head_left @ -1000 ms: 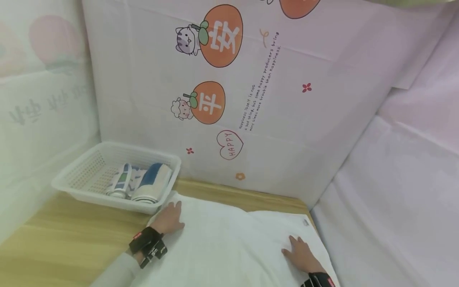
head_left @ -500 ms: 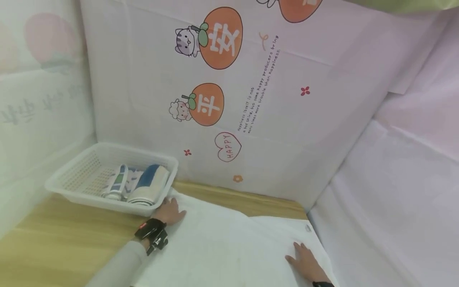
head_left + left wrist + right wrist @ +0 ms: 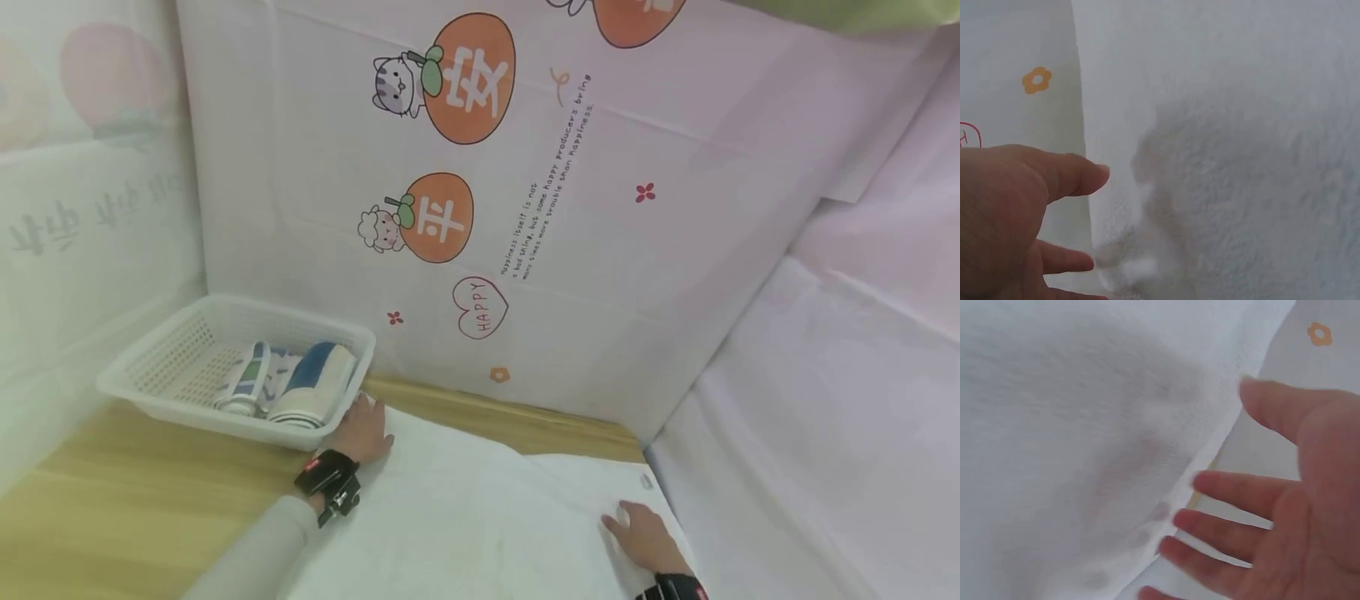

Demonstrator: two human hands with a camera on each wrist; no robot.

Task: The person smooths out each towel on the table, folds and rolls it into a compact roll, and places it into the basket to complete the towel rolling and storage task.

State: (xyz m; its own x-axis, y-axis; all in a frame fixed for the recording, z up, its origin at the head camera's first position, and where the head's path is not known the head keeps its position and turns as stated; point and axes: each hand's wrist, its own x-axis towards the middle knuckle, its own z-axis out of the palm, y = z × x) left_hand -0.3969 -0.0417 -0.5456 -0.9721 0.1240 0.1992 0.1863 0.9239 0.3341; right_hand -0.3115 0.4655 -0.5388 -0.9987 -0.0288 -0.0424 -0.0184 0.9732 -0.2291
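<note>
A white towel (image 3: 465, 508) lies spread over the wooden table, with a small grey mark near its far right corner. My left hand (image 3: 363, 432) rests at the towel's far left corner, right beside the basket. In the left wrist view the fingers (image 3: 1072, 174) are apart and lie over the towel's edge. Over on the right side, my right hand (image 3: 647, 537) touches the towel, its thumb held away from the other fingers. The right wrist view shows those fingers (image 3: 1235, 490) spread and loosely extended, with nothing pinched between them.
A white plastic basket (image 3: 123, 387) stands at the back left, holding rolled cloths, one blue and cream (image 3: 318, 379). Bare wooden tabletop (image 3: 150, 508) shows at the left. White printed sheeting (image 3: 570, 333) walls in the back and both sides.
My left hand has slid forward along the basket to the towel's far left corner. The right hand has shifted slightly right. Creases in the towel's middle look flatter.
</note>
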